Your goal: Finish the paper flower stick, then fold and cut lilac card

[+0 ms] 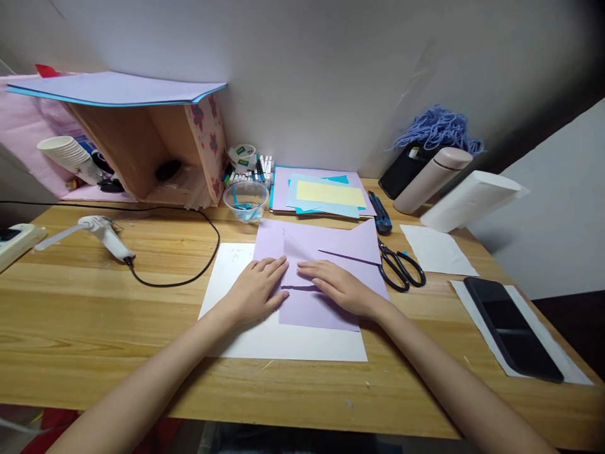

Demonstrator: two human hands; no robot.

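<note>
Purple paper [326,309] lies on a white sheet [236,347] in the middle of the table, with cut slits and a raised fold running across it. My left hand [258,285] rests flat on the paper's left part, fingers stretched out. Across from it, my right hand [338,284] lies on the purple paper with its fingers extended, its fingertips beside the fold. Part of the paper is hidden under both hands. Black-handled scissors [401,268] lie at the paper's right edge, their blades mostly out of sight.
A glue gun [108,238] with its cord lies left. Behind stand an open cardboard box [205,145], a clear bowl [246,200], markers [248,173] and stacked coloured paper [331,192]. To the right are a utility knife [380,213], a flask [432,180], a paper roll [470,198] and a phone [513,328].
</note>
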